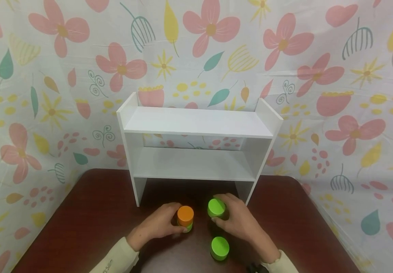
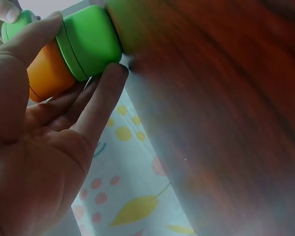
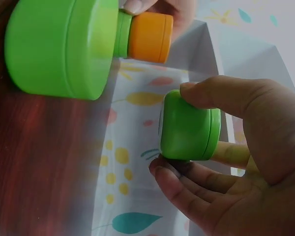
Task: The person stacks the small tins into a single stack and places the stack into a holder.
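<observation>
Two small round lidded jars are stacked on the table, an orange jar [image 1: 185, 215] on top of a green jar [image 2: 91, 42]. My left hand [image 1: 160, 222] grips this stack from the left, its thumb near the seam between the jars and its fingers behind. My right hand [image 1: 239, 218] holds another green jar [image 3: 189, 127] between thumb and fingers, raised above the table to the right of the stack. A third green jar [image 1: 219, 248] stands on the table nearer to me, in front of the right hand.
Behind the hands stands a white two-tier shelf [image 1: 196, 163] with raised side panels. The dark red-brown table [image 1: 90, 220] has rounded far corners. A cloth [image 1: 63, 113] printed with flowers and leaves hangs behind it and along both sides.
</observation>
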